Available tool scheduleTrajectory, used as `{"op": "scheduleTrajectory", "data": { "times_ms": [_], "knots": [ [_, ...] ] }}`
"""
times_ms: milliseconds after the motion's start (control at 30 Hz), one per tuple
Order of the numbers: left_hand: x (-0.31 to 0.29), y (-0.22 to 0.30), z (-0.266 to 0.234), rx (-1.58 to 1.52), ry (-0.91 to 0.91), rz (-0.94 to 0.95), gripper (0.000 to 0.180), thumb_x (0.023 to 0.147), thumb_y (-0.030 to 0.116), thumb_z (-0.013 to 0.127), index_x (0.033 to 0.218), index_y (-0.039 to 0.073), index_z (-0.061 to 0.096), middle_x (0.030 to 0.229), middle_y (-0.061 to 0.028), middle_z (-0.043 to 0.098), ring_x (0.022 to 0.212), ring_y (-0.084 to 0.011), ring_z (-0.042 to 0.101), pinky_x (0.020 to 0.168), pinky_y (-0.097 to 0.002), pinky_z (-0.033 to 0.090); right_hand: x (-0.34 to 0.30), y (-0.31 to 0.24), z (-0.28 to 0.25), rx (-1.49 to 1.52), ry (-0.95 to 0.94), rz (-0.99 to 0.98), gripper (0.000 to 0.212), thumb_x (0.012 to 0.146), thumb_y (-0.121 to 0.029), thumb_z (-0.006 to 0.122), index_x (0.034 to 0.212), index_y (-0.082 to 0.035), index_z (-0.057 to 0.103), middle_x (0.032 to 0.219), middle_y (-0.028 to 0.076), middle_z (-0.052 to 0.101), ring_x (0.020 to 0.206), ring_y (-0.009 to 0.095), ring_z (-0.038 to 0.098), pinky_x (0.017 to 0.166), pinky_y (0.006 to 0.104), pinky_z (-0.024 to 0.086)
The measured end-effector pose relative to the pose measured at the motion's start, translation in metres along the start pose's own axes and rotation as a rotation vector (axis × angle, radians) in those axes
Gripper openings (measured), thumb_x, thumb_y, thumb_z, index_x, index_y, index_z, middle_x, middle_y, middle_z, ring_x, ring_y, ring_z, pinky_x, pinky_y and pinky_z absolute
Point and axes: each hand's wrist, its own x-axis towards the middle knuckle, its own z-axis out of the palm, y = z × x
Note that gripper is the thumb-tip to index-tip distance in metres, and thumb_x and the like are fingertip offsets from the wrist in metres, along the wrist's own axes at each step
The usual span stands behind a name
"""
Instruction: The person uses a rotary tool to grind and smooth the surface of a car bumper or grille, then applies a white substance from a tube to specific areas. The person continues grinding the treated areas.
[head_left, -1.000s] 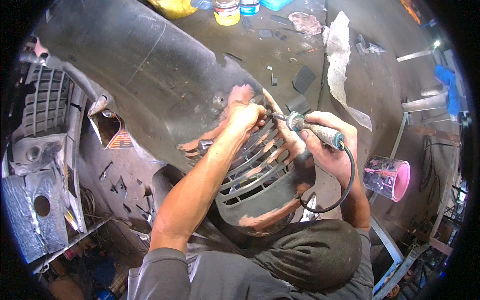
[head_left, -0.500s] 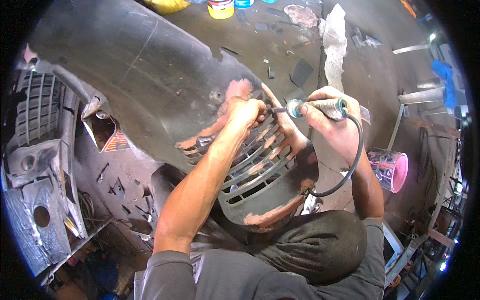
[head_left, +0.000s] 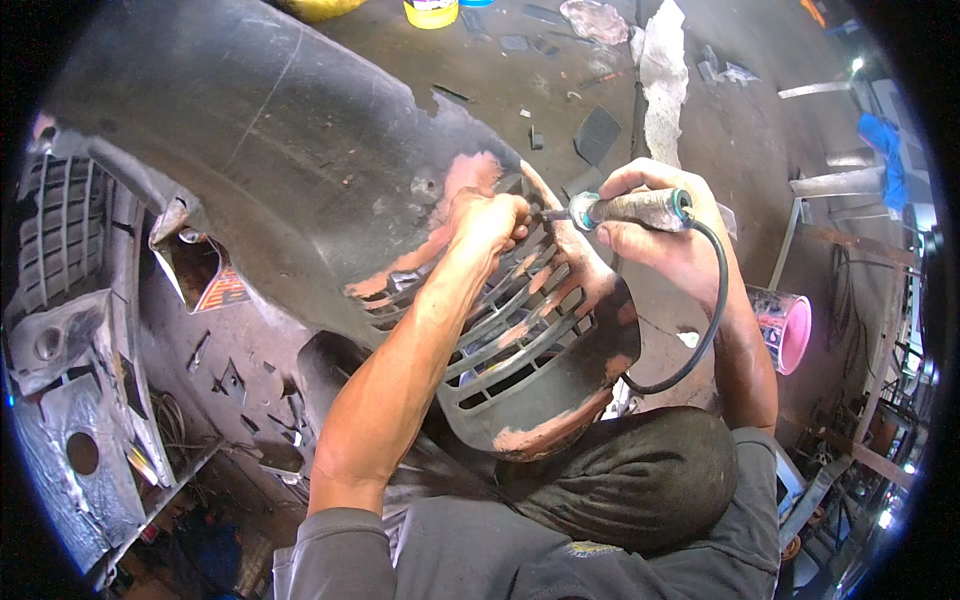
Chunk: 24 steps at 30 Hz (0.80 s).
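Spanning most of the view, a black car bumper [head_left: 250,150] lies across the person's lap, its slatted grille section [head_left: 520,340] patched with pinkish filler. Left hand [head_left: 490,218] is curled shut, pressing on the grille's upper slats. Right hand [head_left: 660,235] is wrapped tight round a corded pen-shaped tool [head_left: 630,208], tip touching the grille edge just beside the left hand. Pink-mouthed round container [head_left: 785,330] lies on its side on the floor, right. Yellow-capped jar [head_left: 430,12] stands at top edge.
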Motion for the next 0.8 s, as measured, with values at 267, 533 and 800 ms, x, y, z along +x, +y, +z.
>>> {"op": "scheduleTrajectory", "data": {
  "times_ms": [267,533,800],
  "knots": [
    [0.008,-0.009,0.000,-0.081,0.018,0.067,0.012,0.072,0.007,0.072,0.071,-0.004,0.067,0.064,-0.0106,0.068,0.049,-0.0155,0.061,0.044,-0.0269,0.045,-0.001,-0.007,-0.002,-0.077,0.023,-0.007,0.029,0.075,-0.008,0.072,0.103,-0.001,0.067,0.087,0.004,0.071,0.081,0.008,0.064,0.073,0.0257,0.052],
    [-0.002,0.000,-0.002,0.004,0.005,0.030,0.007,0.083,0.004,0.071,0.085,-0.001,0.066,0.074,-0.0091,0.069,0.061,-0.0156,0.065,0.051,-0.0275,0.048,-0.004,-0.004,0.001,-0.011,0.044,0.031,0.030,0.076,-0.005,0.072,0.104,0.000,0.066,0.088,0.004,0.072,0.080,0.008,0.065,0.073,0.0249,0.052],
    [-0.003,0.001,-0.001,0.028,-0.008,0.017,0.007,0.083,0.006,0.071,0.084,0.000,0.067,0.072,-0.0084,0.069,0.059,-0.0141,0.062,0.051,-0.0273,0.047,-0.007,-0.005,0.006,-0.019,0.095,0.028,0.024,0.076,-0.010,0.072,0.098,-0.002,0.068,0.083,0.006,0.069,0.077,0.011,0.064,0.071,0.0289,0.052]
  ]
}}
